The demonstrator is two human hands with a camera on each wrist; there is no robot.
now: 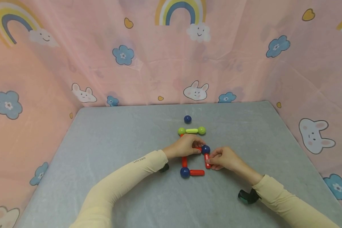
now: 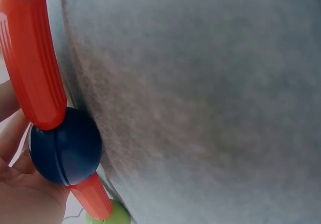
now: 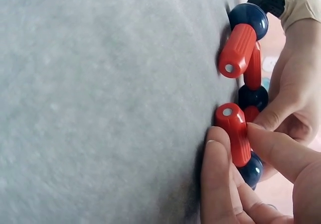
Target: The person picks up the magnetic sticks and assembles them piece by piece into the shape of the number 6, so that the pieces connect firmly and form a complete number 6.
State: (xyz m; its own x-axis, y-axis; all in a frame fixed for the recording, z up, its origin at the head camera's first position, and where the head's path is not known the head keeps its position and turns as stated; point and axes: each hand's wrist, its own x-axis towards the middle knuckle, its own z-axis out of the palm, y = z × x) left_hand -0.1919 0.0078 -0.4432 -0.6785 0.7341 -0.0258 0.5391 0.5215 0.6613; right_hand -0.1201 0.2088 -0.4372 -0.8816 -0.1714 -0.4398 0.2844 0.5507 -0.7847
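Note:
My right hand [image 1: 223,158] pinches a red magnetic rod [image 3: 234,136] between thumb and fingers. One end of it meets a blue ball [image 1: 205,149]; the other shows a silver disc. Across from it, my left hand [image 1: 186,145] pinches another red rod [image 1: 199,150] that runs left from the same ball. Partly under the left hand, a blue ball [image 2: 65,146] joins red rods, one leading to the far green ball [image 2: 108,213]. Toward the near side, a blue ball [image 1: 185,172] carries a red rod [image 1: 197,172] pointing right with its end free.
Behind the hands, a light green rod [image 1: 192,130] links two green balls. A loose blue ball [image 1: 187,119] lies beyond it on the grey table [image 1: 125,133]. Black wrist devices [image 1: 248,196] hang beneath the sleeves. A pink patterned curtain [image 1: 148,76] encloses the table's back and sides.

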